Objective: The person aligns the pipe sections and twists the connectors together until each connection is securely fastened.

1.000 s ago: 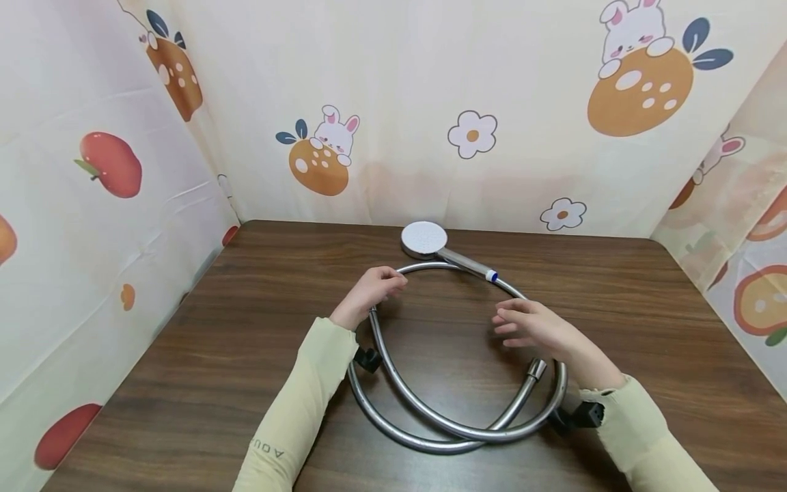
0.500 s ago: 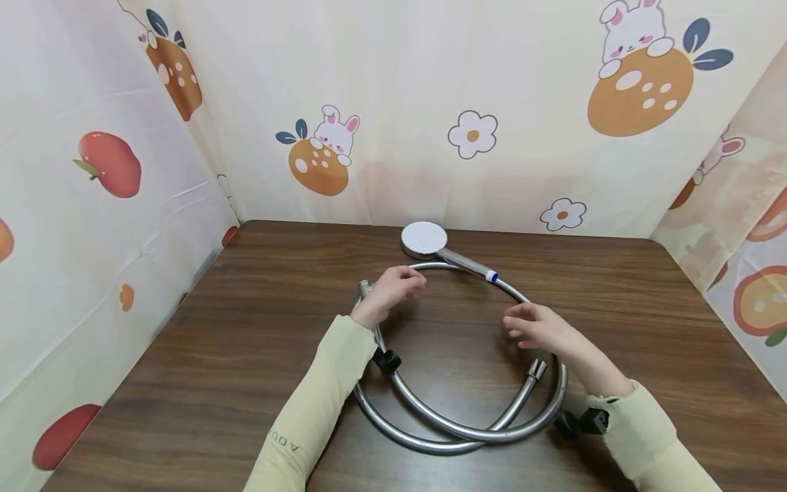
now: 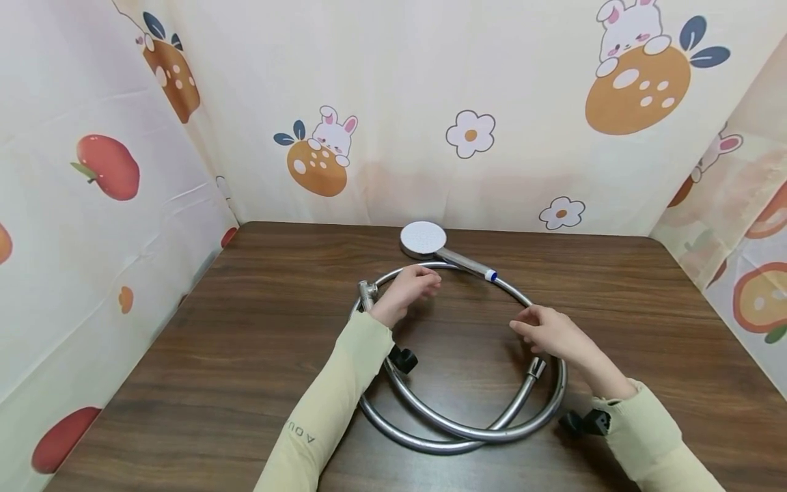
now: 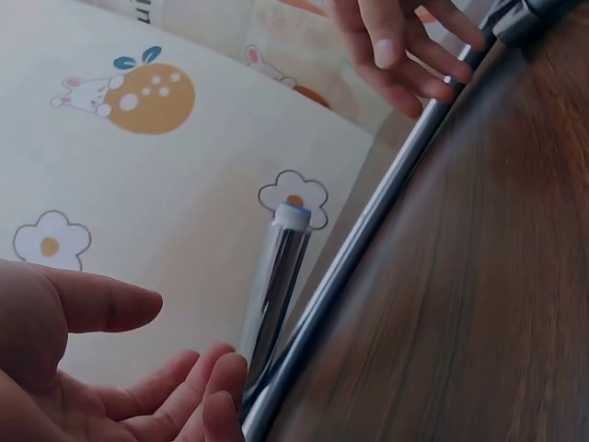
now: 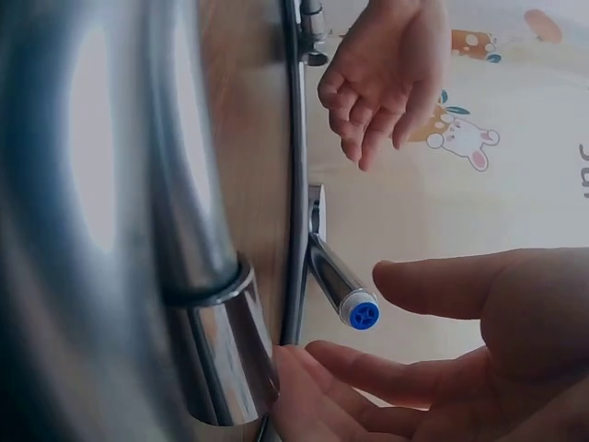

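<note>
A silver shower head (image 3: 423, 239) with a round white spray face rests at the back of the table, handle slanting right. Blue shows inside the white end (image 5: 361, 311) of its handle. A coiled metal shower hose (image 3: 455, 429) lies below it, one end fitting (image 3: 537, 368) at right, another fitting (image 3: 367, 292) at left. My left hand (image 3: 408, 295) hovers over the coil's back left, fingers loosely bent, nothing held. My right hand (image 3: 552, 333) is over the coil's right side, fingers relaxed and apart, close above the right end fitting.
The brown wooden table (image 3: 246, 383) has cloth backdrops (image 3: 393, 82) printed with bunnies, fruit and flowers at its back and sides. Black wrist camera mounts sit by the left sleeve (image 3: 328, 400) and right sleeve (image 3: 652, 430).
My left hand has moved right, away from the left fitting, which now shows. My right hand has shifted slightly right. Shower head and hose stay in place.
</note>
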The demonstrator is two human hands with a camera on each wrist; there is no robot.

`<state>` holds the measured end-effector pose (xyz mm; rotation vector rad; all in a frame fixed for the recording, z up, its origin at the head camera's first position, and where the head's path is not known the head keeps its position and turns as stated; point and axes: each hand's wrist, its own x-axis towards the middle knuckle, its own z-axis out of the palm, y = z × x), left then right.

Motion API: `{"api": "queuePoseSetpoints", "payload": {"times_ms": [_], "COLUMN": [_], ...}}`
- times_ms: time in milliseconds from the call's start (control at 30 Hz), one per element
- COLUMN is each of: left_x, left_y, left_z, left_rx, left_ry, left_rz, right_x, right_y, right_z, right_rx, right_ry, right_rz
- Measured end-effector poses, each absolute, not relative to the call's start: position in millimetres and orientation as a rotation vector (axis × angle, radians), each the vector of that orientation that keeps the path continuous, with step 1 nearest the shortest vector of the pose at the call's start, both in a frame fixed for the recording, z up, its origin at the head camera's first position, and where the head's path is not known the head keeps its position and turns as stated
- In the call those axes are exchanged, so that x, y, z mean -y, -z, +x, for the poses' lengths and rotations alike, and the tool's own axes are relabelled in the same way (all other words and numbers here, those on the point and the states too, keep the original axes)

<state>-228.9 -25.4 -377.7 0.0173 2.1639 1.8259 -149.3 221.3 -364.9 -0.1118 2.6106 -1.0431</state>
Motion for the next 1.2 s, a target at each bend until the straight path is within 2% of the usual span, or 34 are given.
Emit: {"api": "queuePoseSetpoints", "payload": {"times_ms": [600, 900, 1200], "left_x": [-0.1, -19.3, -33.5], "left_y": [378.6, 387.4, 388.3], "left_z": [-238.4, -246.7, -250.2], "left_rx": [-1.885, -1.731, -1.617], "left_ry": [-1.944, -2.011, -2.070], "left_rz": [-0.158, -0.266, -0.312], "right_x": [-223.4, -225.3, -223.5], "right_y": [365.0, 364.7, 364.9], "right_z": [-144.7, -140.8, -135.2], "right_rx": [-2.737, -2.711, -2.596], "right_ry": [0.618, 0.616, 0.809], "right_rz": [-0.245, -0.202, -0.112]}}
